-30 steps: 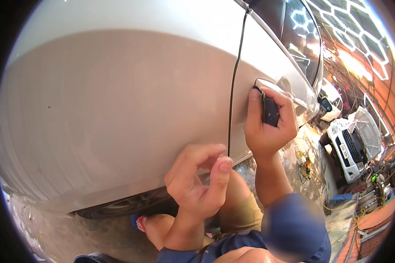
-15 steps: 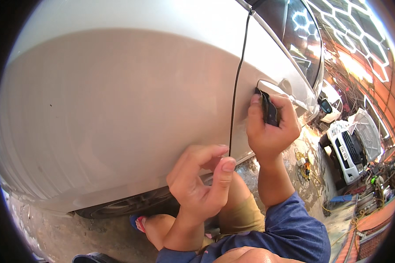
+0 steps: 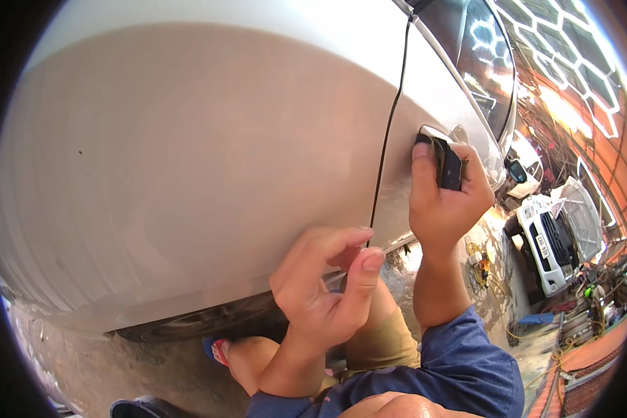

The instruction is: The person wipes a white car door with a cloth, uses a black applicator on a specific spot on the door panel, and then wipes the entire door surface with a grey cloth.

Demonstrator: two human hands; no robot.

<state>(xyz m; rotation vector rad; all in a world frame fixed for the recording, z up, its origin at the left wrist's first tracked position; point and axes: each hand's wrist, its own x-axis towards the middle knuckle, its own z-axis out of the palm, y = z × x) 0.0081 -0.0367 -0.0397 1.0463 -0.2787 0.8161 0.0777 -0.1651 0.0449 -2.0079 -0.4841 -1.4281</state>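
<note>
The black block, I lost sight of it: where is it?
In the head view, right of centre: the black block sits in the right hand, against the car door.

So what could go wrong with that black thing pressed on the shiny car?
1. The right hand presses a small black block against the silver car panel near the door seam; grit under it might scratch the paint.
2. The left hand sits close to the panel's lower edge, so a slip could knock the knuckles.
3. The ground looks wet, and the crouching person could lose footing.
</note>
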